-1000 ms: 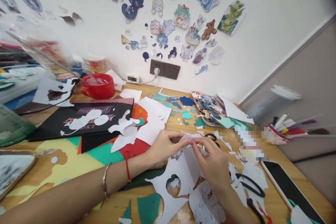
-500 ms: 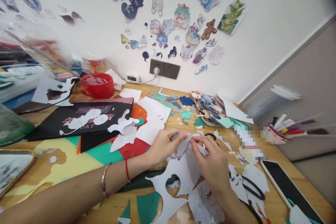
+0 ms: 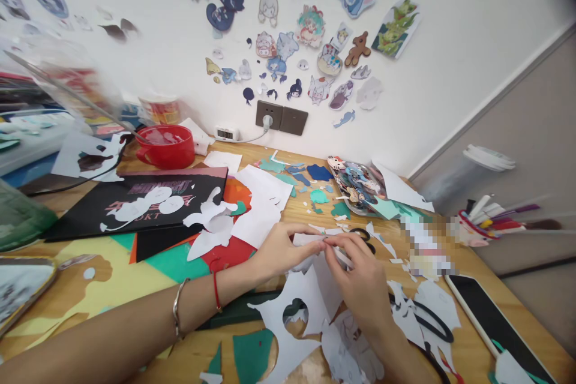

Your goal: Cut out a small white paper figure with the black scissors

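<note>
My left hand [image 3: 283, 252], with a silver bangle and a red cord on its wrist, pinches a small piece of white paper [image 3: 305, 240] between thumb and fingers. Fingertips of my right hand [image 3: 362, 270] meet the left ones at the paper's right edge, closed in a pinch. A thin pale stick-like thing [image 3: 341, 258] shows under the right fingers; its kind is unclear. Below both hands lies a white paper sheet [image 3: 301, 294] with a cut-out hole. A paper with a faint drawing [image 3: 351, 342] lies partly under my right forearm.
Black-handled scissors [image 3: 434, 321] lie right of my right hand, beside a phone [image 3: 499, 324]. A tray of cut-outs [image 3: 357, 186] stands at the back. A red mug [image 3: 166, 147] and black folder [image 3: 148, 198] are on the left. Paper scraps cover much of the table.
My left thumb has shifted down slightly and the small paper has turned between the fingertips. My right fingers have closed in a little nearer the left ones.
</note>
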The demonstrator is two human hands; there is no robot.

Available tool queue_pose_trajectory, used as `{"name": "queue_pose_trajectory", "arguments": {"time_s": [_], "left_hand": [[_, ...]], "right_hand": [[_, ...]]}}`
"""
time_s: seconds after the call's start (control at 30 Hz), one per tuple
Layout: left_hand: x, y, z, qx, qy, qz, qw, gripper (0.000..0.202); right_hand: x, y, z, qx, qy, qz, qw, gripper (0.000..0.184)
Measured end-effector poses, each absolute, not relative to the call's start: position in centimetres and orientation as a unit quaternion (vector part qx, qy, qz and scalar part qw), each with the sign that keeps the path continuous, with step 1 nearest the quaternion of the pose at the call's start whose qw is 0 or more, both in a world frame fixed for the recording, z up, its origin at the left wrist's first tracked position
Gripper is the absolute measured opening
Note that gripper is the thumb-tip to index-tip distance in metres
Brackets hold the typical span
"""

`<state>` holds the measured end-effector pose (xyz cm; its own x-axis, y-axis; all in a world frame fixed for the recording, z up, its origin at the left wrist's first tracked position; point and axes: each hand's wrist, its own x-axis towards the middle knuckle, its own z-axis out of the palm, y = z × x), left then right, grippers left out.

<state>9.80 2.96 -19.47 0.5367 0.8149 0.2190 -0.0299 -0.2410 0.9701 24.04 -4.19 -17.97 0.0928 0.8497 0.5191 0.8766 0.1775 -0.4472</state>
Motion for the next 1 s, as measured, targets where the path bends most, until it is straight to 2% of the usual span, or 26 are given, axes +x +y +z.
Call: {"name": "queue_pose_trajectory", "arguments": {"time_s": [0.3, 0.5, 0.63, 0.8, 0.93, 1.0], "left_hand": [[9.6, 3.3, -19.5, 0.695, 0.302, 0.369, 0.539, 0.024], [9.9, 3.2, -18.6, 0.681, 0.291, 0.362, 0.566, 0.019], [9.6, 4.0, -19.0, 0.642, 0.308, 0.359, 0.603, 0.023], [8.6, 5.5, -19.2, 0.583, 0.361, 0.399, 0.609, 0.027], [8.9, 4.8, -19.1, 0.599, 0.351, 0.391, 0.604, 0.027], [9.2, 4.3, -19.3, 0.607, 0.347, 0.389, 0.6, 0.026]], "right_hand": [[23.5, -4.3, -17.6, -0.65, -0.666, -0.021, 0.365, 0.01], [23.3, -4.4, -17.9, -0.589, -0.698, -0.134, 0.386, 0.004], [23.5, -5.0, -17.6, -0.536, -0.713, -0.234, 0.388, 0.017], [24.5, -5.7, -16.8, -0.54, -0.668, -0.306, 0.41, 0.029], [24.6, -5.6, -17.2, -0.525, -0.699, -0.305, 0.378, 0.035], [24.6, -5.6, -17.4, -0.517, -0.7, -0.299, 0.392, 0.036]]}}
